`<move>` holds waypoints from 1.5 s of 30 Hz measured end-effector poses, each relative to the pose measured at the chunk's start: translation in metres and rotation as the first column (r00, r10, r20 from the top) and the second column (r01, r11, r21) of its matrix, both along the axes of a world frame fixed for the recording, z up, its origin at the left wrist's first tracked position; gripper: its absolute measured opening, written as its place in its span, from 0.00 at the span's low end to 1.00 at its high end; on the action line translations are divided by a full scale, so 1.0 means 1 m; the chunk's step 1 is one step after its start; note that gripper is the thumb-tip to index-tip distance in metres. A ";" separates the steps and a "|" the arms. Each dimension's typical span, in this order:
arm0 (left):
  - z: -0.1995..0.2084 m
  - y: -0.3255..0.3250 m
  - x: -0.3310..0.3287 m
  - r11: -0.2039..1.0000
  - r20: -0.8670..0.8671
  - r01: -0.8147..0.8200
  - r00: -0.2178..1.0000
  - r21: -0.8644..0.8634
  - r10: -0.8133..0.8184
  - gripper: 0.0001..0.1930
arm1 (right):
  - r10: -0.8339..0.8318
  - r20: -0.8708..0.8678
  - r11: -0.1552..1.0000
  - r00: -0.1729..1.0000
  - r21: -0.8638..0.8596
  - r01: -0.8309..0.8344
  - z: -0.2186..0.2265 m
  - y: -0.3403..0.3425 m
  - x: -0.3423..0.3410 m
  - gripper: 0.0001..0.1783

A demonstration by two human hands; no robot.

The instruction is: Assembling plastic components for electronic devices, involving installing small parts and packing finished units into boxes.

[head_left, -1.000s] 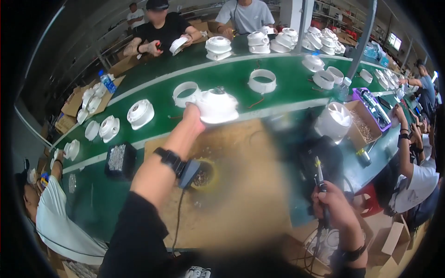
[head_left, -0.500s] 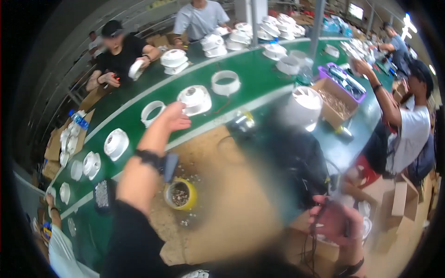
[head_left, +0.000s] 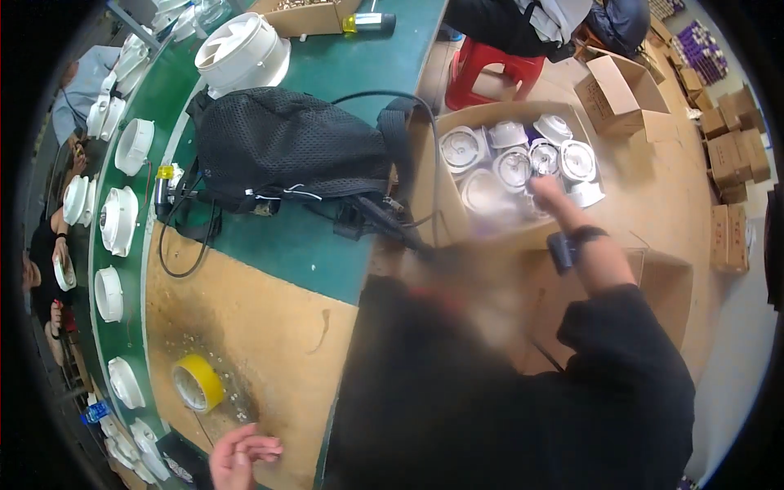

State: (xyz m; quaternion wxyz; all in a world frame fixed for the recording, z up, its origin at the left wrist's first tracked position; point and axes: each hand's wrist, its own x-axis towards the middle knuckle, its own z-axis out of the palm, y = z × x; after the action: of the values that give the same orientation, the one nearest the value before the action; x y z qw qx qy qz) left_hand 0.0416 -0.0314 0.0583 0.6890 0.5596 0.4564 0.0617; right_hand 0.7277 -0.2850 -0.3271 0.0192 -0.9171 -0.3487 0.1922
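My right hand (head_left: 549, 194) reaches into an open cardboard box (head_left: 431, 184) of round white plastic housings, at the right of the bench. It touches a housing (head_left: 544, 158) near the box's middle; its fingertips are partly hidden, so its grip is unclear. A dark device (head_left: 562, 252) is strapped at that wrist. At the lower left, my left hand (head_left: 243, 456) hangs above the tan board (head_left: 273, 327), fingers loosely bent and apart, with nothing in them. Nearest to it is a yellow tape roll (head_left: 198, 384) standing among scattered small metal bits.
A black mesh bag (head_left: 286, 147) with cables lies on the green bench, beside a large white fan housing (head_left: 241, 53). White rings and housings line the belt (head_left: 121, 220) at left. A red stool (head_left: 490, 73) and open carton (head_left: 625, 94) stand beyond the filled box.
My view has swung to the right. My left hand has left the white housing on the belt and moved back over the board. My right hand has reached into the box of housings.
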 end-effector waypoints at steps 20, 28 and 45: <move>-0.115 -0.085 0.005 0.594 0.122 -0.661 0.709 0.458 0.695 0.10 | 0.234 0.561 0.969 0.794 -0.196 -0.147 -0.221 0.134 0.071 0.08; -0.099 -0.090 0.033 0.560 0.057 -0.667 0.666 0.492 0.744 0.10 | -0.370 -0.046 0.816 0.928 0.461 0.348 -0.114 0.170 -0.012 0.21; -0.020 -0.046 0.153 0.629 0.079 -0.047 0.997 0.776 -0.023 0.33 | 0.282 -0.023 0.359 0.959 0.930 -0.083 0.377 0.108 -0.135 0.08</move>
State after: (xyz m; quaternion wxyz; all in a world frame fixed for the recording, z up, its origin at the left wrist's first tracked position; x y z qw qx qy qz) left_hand 0.1948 -0.0775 0.0379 0.3982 0.7958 0.3604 0.2795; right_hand 0.5928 -0.1766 0.0500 0.5345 -0.6850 -0.4927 0.0482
